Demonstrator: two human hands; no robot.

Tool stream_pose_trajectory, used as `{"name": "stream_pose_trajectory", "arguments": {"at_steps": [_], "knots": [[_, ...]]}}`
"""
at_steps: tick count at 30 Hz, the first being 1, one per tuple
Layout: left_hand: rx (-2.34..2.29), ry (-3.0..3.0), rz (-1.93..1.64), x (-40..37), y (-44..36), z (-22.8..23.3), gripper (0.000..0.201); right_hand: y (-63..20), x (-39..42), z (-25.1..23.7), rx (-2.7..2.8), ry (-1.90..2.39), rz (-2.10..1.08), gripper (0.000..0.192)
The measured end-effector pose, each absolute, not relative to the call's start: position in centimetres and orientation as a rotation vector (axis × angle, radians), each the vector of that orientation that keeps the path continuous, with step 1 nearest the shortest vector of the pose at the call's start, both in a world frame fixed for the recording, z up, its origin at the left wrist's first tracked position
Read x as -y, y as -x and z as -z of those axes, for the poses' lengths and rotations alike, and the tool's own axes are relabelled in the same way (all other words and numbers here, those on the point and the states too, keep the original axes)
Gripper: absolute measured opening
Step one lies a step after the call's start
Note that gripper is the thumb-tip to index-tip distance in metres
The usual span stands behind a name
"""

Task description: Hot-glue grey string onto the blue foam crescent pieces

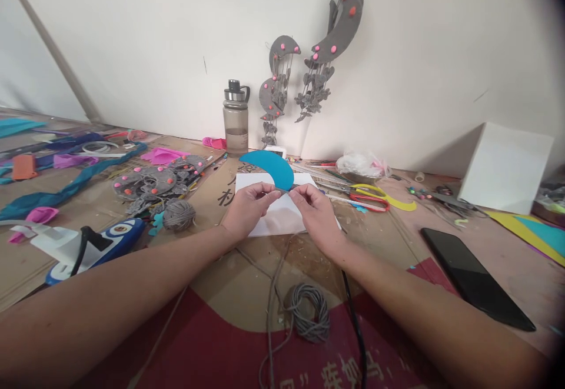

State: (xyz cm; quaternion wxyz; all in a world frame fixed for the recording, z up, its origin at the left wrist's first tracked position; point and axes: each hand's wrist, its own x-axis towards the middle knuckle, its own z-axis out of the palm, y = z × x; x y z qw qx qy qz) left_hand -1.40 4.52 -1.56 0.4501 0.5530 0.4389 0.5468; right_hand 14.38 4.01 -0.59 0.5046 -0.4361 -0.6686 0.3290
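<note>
Head view: a blue foam crescent (270,168) is pinched at its lower tip by both hands over a cluttered cardboard-covered table (238,283).

The table is set against a plain white wall (154,42), where grey crescent ornaments (339,30) hang. The blue crescent is flat, smooth and curved, raised just above a white sheet (276,218). Its tip is gripped between the fingers of the left hand (248,206) and the right hand (315,215). Behind the sheet a water bottle (236,118) stands; to its right lie scissors (368,196) and, farther off, a black phone (474,277). Nearer than the sheet, a coil of grey cord (310,312) is seen.
</note>
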Motion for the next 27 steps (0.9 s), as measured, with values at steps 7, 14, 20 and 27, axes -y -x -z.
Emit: {"name": "stream_pose_trajectory", "arguments": {"at_steps": [7,14,20,27], "knots": [[-1.019,-1.316,-1.315,-4.47,1.44,1.40,0.029,-14.37,-4.15,0.80,1.590,1.072,-0.794,0.020],[-0.940,-1.294,-1.245,-4.46,1.60,1.51,0.031,-14.21,-4.27,0.80,1.515,1.092,-0.901,0.021],[-0.864,-1.247,-1.185,-4.72,1.69,1.67,0.032,-14.14,-4.41,1.01,1.450,1.027,-0.956,0.020],[-0.806,-1.209,-1.208,-4.94,1.61,1.67,0.033,-13.99,-4.65,1.29,1.416,1.007,-1.071,0.023]]}}
